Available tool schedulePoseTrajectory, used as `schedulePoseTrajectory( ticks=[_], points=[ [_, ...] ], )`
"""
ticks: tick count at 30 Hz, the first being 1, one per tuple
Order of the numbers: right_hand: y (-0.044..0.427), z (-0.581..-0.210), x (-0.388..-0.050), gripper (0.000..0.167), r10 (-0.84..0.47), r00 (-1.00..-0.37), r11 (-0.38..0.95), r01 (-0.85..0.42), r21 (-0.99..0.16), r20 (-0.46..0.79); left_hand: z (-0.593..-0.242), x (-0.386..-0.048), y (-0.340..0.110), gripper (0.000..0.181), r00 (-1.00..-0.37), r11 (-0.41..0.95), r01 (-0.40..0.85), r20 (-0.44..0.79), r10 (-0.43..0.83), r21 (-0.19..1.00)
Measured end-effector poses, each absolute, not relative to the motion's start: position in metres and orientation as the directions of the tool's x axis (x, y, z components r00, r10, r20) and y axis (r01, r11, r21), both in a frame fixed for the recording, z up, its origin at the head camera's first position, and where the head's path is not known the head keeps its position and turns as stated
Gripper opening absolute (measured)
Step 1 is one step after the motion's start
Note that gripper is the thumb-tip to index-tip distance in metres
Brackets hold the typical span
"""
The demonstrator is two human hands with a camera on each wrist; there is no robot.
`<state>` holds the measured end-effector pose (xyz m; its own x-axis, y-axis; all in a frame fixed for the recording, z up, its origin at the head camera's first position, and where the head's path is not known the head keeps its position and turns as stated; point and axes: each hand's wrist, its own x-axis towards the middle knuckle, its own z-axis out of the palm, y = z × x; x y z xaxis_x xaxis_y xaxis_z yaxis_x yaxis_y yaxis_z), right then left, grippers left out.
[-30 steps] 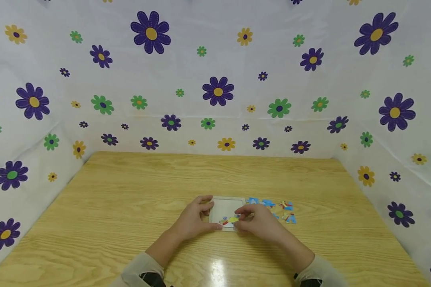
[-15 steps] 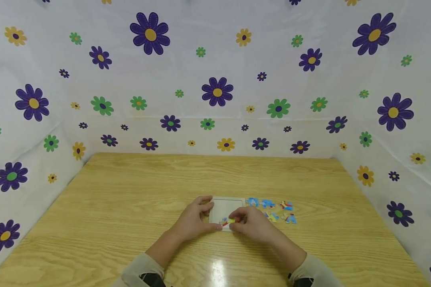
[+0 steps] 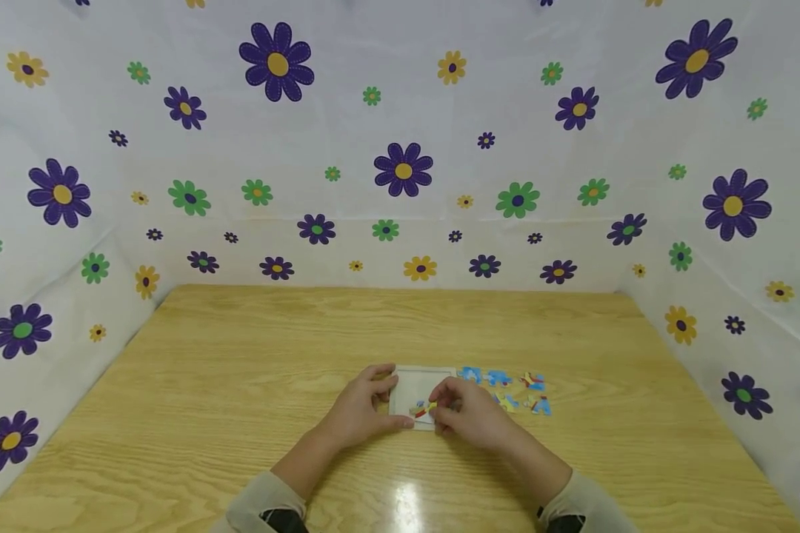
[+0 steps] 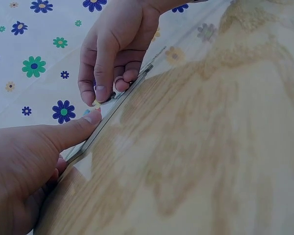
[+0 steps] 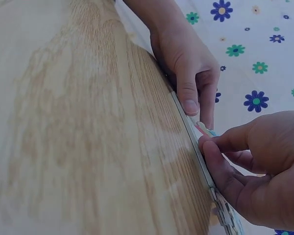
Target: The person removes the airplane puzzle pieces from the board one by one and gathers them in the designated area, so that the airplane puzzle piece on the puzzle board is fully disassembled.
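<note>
A small square puzzle tray [image 3: 410, 382] with a pale raised rim lies on the table in the head view. My left hand [image 3: 365, 407] grips its left side, the thumb on the near rim and the fingers along the left edge. At the tray's near part, my right hand [image 3: 472, 416] pinches a yellow jigsaw piece [image 5: 203, 128] between thumb and index finger. Its fingertips cover most of that piece. Just left of them, a red, blue and yellow patch of puzzle [image 3: 419, 409] shows inside the tray, beside my left thumb.
Several loose jigsaw pieces [image 3: 498, 378] in blue, yellow and red lie right of the tray, some partly behind my right hand. The wooden table [image 3: 240, 348] ends at a white flowered cloth [image 3: 347, 133] at the back and sides.
The right hand first shifts left over the near part of the tray, then slightly back to the right, its fingers still pinched. The left hand stays on the tray's left side.
</note>
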<state>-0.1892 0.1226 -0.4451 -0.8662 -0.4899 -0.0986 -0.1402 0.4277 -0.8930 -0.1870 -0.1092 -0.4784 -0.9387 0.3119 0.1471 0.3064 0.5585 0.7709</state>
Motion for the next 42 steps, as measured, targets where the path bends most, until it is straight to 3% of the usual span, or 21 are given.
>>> schedulePoseTrajectory(
  ticks=[21, 42],
  points=[
    [0.121, -0.441, -0.19, 0.023, -0.544, -0.819, 0.262, 0.04, -0.964, -0.182, -0.48, -0.185, -0.116, 0.084, -0.945, 0.571, 0.287, 0.129, 0.302, 0.769],
    [0.182, -0.432, -0.181, 0.035, -0.401, -0.897, 0.357, 0.036, -0.934, -0.187, -0.482, -0.186, -0.111, 0.082, -0.944, 0.566, 0.274, 0.105, 0.312, 0.778]
  ],
)
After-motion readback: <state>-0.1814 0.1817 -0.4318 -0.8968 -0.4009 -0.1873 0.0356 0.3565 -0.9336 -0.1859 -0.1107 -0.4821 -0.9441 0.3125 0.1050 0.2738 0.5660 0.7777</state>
